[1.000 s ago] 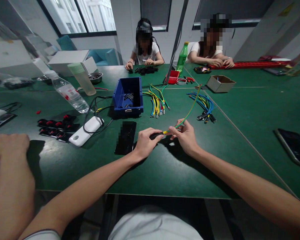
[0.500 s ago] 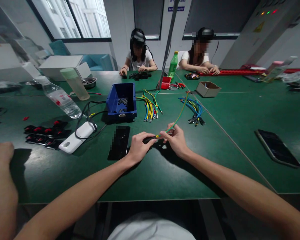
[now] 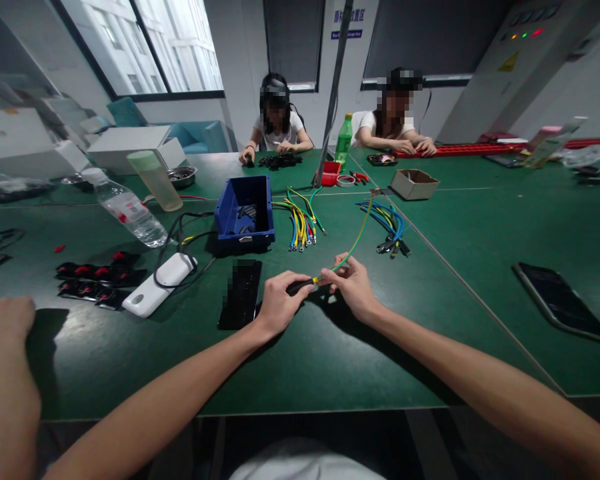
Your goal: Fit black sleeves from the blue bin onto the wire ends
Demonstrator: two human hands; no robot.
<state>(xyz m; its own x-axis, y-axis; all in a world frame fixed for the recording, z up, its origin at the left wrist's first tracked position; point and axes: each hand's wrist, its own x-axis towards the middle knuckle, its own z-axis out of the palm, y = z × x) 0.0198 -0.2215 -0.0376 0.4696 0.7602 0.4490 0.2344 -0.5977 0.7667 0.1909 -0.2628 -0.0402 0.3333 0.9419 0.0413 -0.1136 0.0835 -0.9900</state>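
Observation:
Over the near middle of the green table, my left hand [image 3: 280, 298] is closed around a black sleeve-like piece [image 3: 300, 287] with yellow at its right end. My right hand [image 3: 354, 285] pinches a thin green-and-yellow wire [image 3: 361, 235] close to that yellow end. From my fingers the wire curves up and away, ending near the bundle of blue and yellow wires [image 3: 387, 223]. Whether the wire sits inside the black piece is hidden by my fingers. A dark phone [image 3: 240, 297] lies just left of my left hand.
A blue bin [image 3: 245, 240] with dark parts stands beyond the phone, beside yellow, green and blue wires [image 3: 303, 223]. Left are a white power bank [image 3: 160, 285], black-and-red packets [image 3: 93, 280] and a water bottle [image 3: 130, 210]. Another person's arm [image 3: 7, 373] rests at far left; two people sit opposite.
The view has tilted up slightly, so the table's things appear lower. Both hands keep their hold on the black piece and the wire, with only slight finger movement.

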